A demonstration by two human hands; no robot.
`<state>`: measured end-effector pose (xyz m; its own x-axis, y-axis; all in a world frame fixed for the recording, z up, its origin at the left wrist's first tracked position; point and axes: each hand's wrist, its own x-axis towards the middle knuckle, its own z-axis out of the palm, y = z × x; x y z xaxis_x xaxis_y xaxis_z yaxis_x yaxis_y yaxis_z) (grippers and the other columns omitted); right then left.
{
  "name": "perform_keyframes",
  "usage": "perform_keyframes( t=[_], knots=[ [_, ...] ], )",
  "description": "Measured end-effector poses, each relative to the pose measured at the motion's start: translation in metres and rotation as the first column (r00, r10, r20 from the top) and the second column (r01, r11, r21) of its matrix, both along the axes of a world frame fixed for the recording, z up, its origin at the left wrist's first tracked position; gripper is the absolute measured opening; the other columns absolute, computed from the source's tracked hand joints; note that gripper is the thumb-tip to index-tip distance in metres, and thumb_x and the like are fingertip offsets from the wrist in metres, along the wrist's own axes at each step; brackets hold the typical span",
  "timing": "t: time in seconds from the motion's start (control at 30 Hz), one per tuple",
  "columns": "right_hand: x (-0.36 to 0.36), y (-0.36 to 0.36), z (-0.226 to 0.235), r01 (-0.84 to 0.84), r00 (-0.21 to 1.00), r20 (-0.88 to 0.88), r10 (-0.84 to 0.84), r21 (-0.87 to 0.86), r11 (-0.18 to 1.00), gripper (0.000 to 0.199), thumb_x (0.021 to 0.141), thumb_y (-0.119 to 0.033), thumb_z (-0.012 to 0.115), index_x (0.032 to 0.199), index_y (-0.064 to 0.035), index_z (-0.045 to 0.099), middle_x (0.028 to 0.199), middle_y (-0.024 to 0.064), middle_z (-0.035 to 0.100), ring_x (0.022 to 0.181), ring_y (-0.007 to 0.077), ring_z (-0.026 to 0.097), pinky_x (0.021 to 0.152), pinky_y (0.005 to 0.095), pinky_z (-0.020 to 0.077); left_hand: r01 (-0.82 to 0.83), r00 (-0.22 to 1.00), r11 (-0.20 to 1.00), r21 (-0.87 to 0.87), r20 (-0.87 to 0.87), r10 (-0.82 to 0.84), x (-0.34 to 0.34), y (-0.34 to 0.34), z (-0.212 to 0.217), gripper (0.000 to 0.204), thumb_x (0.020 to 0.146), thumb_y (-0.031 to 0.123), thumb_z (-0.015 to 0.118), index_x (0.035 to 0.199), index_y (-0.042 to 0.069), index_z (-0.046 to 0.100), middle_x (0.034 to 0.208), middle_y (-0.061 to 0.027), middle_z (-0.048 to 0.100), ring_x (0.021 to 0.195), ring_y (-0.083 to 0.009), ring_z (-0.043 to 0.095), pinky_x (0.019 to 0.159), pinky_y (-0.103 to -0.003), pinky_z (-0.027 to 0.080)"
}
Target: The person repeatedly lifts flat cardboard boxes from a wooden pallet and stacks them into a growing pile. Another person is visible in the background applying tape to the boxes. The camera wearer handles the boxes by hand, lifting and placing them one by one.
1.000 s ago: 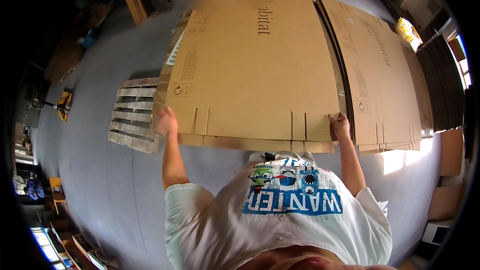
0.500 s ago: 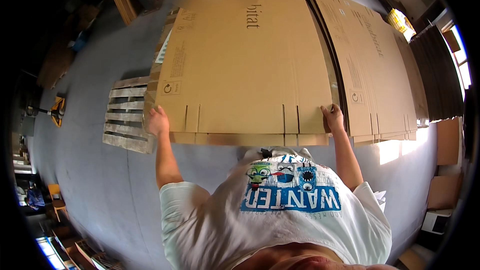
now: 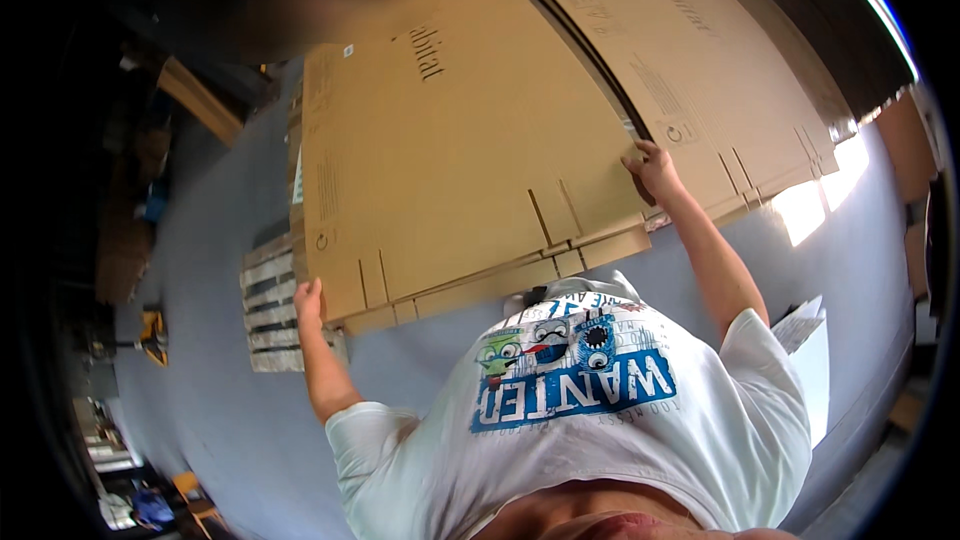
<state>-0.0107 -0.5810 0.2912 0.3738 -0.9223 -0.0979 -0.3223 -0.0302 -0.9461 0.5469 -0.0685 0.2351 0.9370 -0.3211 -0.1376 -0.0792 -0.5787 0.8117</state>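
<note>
A large flattened brown cardboard box [image 3: 450, 170] lies in front of me on top of a stack of others. My left hand [image 3: 309, 302] is closed on its near left corner, thumb on top and the other fingers out of sight. At the near part of its right edge, my right hand [image 3: 652, 175] is closed with bent fingers on the border. Slots are cut along the near edge, and the layers beneath [image 3: 600, 252] stick out slightly toward me. A blurred dark shape covers the far left corner of the box.
A second stack of flattened boxes [image 3: 690, 70] stands close on the right, with a narrow dark gap between. A wooden pallet [image 3: 272, 315] shows at the left. Farther left is a yellow pallet jack [image 3: 153, 338]. White sheets [image 3: 808, 365] are beside my right arm.
The whole view has turned, so the boxes now slant, lower at left and higher at right. Both hands keep to nearly the same places on the box's edges.
</note>
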Motion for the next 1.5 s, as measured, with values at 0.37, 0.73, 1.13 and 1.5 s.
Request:
perform_keyframes(
  t=[0.37,0.73,1.13,1.5],
  knots=[
    [-0.231,-0.094,0.186,-0.033,0.382,-0.564,-0.732,-0.800,0.599,0.048,0.083,-0.036,0.062,0.121,-0.0075,0.055,0.108,0.0171,0.062,0.095,0.0333,0.060,0.082,0.0399,0.0484,0.164,0.685,0.752,-0.639,-0.475,-0.553,-0.242,-0.224,0.053,0.034,0.087,0.007,0.061,0.118,-0.001,0.049,0.113,-0.0097,0.058,0.103,-0.0175,0.056,0.087,-0.030,0.047],
    [-0.173,-0.067,0.080,-0.070,0.507,-0.810,-0.295,-0.380,0.922,0.063,0.083,-0.061,0.048,0.136,-0.0266,0.042,0.147,0.0053,0.030,0.137,0.0372,0.019,0.103,0.0653,0.0183,0.194,0.901,0.826,-0.530,-0.236,-0.363,-0.555,-0.545,0.035,0.025,0.081,0.011,0.063,0.098,-0.002,0.049,0.094,-0.0135,0.060,0.085,-0.0229,0.058,0.075,-0.035,0.047],
    [-0.199,-0.068,-0.017,-0.077,0.390,-0.911,-0.135,-0.179,0.981,0.069,0.083,-0.062,0.046,0.142,-0.0326,0.027,0.152,0.0055,0.017,0.137,0.0404,0.015,0.103,0.0621,0.0221,0.625,0.437,0.585,-0.516,-0.389,-0.811,-0.471,-0.415,0.069,0.015,0.092,0.013,0.052,0.094,0.001,0.060,0.082,-0.0065,0.063,0.065,-0.0126,0.064,0.052,-0.024,0.052],
    [-0.116,-0.019,0.000,-0.415,0.638,-0.707,-0.305,-0.650,0.637,0.034,0.085,-0.025,0.061,0.114,-0.0075,0.059,0.118,0.0124,0.057,0.111,0.0325,0.051,0.093,0.0419,0.0417,-0.282,0.718,0.877,0.388,0.692,-0.076,-0.123,-0.138,0.020,0.032,0.078,0.024,0.062,0.100,0.002,0.058,0.097,-0.0199,0.060,0.089,-0.0364,0.059,0.075,-0.046,0.048]
  ],
)
